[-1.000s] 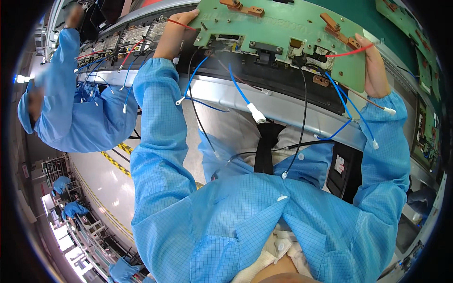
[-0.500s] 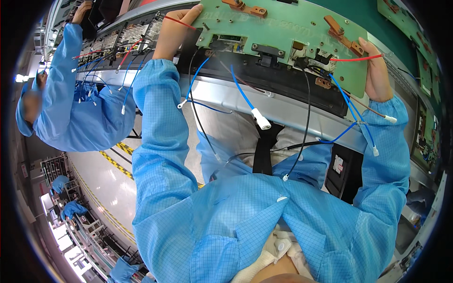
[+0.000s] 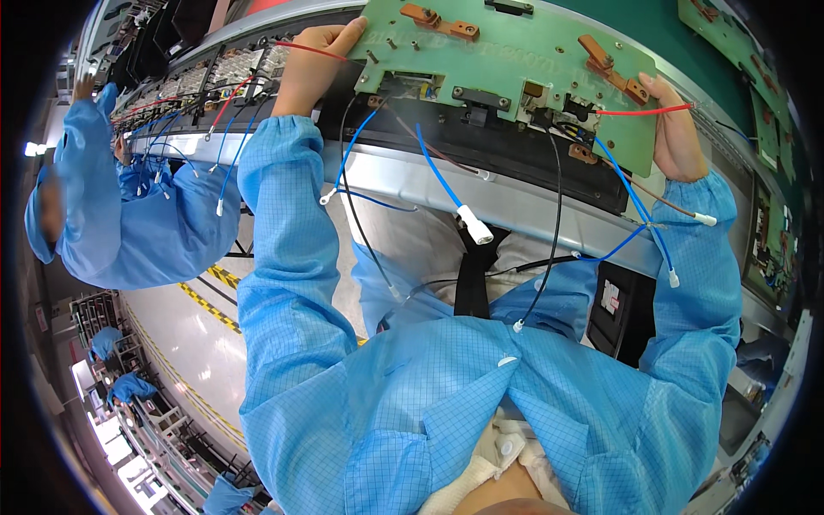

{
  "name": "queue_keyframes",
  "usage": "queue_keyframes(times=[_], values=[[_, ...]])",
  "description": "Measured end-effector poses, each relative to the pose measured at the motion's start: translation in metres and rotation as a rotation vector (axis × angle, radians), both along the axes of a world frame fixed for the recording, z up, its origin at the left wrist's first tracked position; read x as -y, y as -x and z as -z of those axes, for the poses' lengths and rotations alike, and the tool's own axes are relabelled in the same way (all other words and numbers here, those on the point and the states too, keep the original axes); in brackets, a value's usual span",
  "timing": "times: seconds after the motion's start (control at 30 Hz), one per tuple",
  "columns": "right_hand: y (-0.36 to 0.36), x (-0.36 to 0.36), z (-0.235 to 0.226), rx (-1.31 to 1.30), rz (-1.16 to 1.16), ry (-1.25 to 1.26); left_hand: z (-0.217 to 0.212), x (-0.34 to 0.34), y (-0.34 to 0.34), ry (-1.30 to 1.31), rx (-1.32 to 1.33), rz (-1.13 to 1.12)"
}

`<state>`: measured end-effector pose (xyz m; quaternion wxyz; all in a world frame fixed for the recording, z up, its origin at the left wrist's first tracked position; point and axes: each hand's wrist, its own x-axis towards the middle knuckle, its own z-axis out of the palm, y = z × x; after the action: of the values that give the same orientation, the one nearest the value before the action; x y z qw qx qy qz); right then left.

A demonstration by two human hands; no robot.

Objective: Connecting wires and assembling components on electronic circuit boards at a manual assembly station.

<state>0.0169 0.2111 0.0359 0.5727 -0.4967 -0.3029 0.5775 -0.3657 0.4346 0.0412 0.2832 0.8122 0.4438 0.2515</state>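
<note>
Left hand: My left hand [image 3: 313, 64] grips the left end of the green board [image 3: 506, 60]. My fingers curl around its edge and my thumb lies on top. A thin red wire [image 3: 305, 50] runs across this hand.

Right hand: My right hand [image 3: 674, 129] holds the right end of the same board. The fingers are closed around the edge, next to another red wire [image 3: 644, 111].

Where the board is: It is far from me, up in front, held between both hands. It sits over a long black tray [image 3: 481, 154] on the grey desk rail [image 3: 515, 202].

How it feels: I think the board is flat, stiff and quite light. It looks easy to break, with small brown parts [image 3: 439, 21] and black parts [image 3: 481, 99] on top.

Where to hold: The bare ends are best, like now. I would keep my fingers off the little parts and the wires.

Wires: Blue wires [image 3: 442, 176] and black wires [image 3: 554, 223] hang down from the board toward me. They are soft and floppy, with white plugs [image 3: 475, 225] at the tips. They could catch on things.

Labels: A small white sticker [image 3: 610, 298] with a red bit sits on a black box near my right arm. The writing is too small to tell.

Floor: Yellow and black striped tape [image 3: 215, 296] runs along the floor on the left.

Other people: A person in a blue coat [image 3: 129, 215] works at the same line, far left.
</note>
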Motion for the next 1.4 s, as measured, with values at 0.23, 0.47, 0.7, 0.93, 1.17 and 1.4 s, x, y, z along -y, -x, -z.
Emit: queue_keyframes(times=[0.23, 0.47, 0.7, 0.93, 1.17, 1.4], values=[[0.000, 0.005, 0.000, -0.042, -0.042, 0.046, -0.006, 0.004, -0.006, 0.038, -0.027, 0.008], [0.003, 0.003, 0.000, 0.050, -0.022, 0.011, -0.001, -0.001, -0.004, -0.032, -0.121, 0.009], [0.021, 0.000, -0.008, 0.096, 0.130, 0.057, 0.001, -0.002, -0.006, -0.010, -0.143, -0.028], [0.030, -0.005, -0.009, 0.087, 0.146, 0.045, 0.001, 0.002, -0.007, -0.131, -0.077, -0.002], [0.009, -0.002, -0.022, 0.525, -0.080, 0.214, -0.013, 0.010, -0.010, -0.183, -0.288, -0.005], [-0.025, -0.003, -0.020, 1.002, 0.246, -0.069, -0.028, 0.007, -0.017, -0.176, -0.516, -0.038]])
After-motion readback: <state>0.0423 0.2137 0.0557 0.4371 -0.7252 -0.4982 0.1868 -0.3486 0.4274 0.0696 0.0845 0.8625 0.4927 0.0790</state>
